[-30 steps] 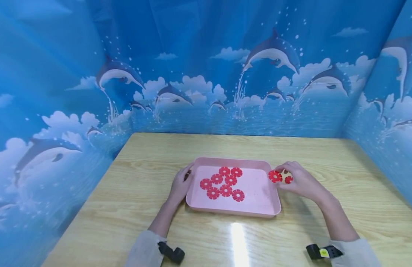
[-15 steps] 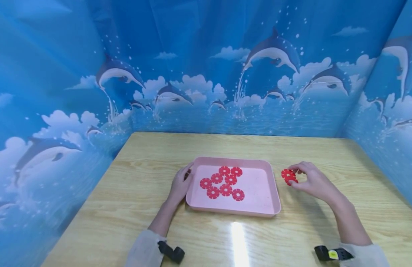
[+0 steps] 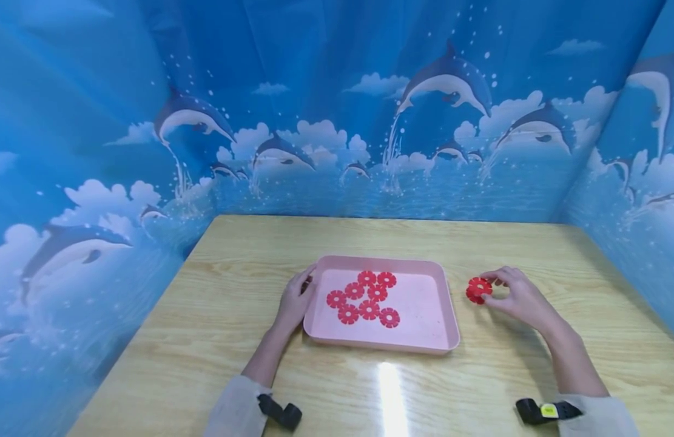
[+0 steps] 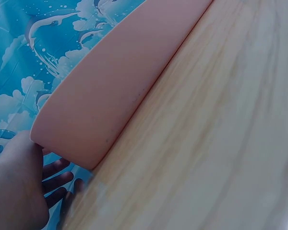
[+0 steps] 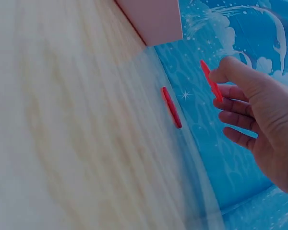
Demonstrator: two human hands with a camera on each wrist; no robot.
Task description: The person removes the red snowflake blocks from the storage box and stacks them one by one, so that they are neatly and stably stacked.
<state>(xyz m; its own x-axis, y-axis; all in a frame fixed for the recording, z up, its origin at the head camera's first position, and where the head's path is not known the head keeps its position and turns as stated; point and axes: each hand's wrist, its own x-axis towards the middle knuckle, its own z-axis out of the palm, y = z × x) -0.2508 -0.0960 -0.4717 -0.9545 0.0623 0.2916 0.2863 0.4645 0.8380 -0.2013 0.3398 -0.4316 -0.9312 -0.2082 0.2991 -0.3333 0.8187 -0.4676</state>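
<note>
My right hand (image 3: pixel 525 303) pinches a red snowflake disc (image 5: pixel 211 82) between thumb and fingers, right of the tray. Below it, a second red snowflake disc (image 5: pixel 171 108) lies flat on the table in the right wrist view; from the head view the two overlap. My left hand (image 3: pixel 294 303) holds the left wall of the pink tray (image 3: pixel 424 331); in the left wrist view the thumb side of this hand (image 4: pixel 19 182) meets the tray's corner, its other fingers loose below. Several red snowflake discs (image 3: pixel 369 310) lie inside the tray, mostly in its left half.
The tray stands on a light wood-grain table (image 3: pixel 260 243) with a light reflection near its front. Behind and at both sides hangs a blue curtain (image 3: pixel 337 109) printed with dolphins. Each forearm has a black strap (image 3: pixel 280 414) at the sleeve.
My right hand has drawn rightward, away from the tray's right rim, with the disc, and now stays over the disc on the table. The left hand and the tray have not moved.
</note>
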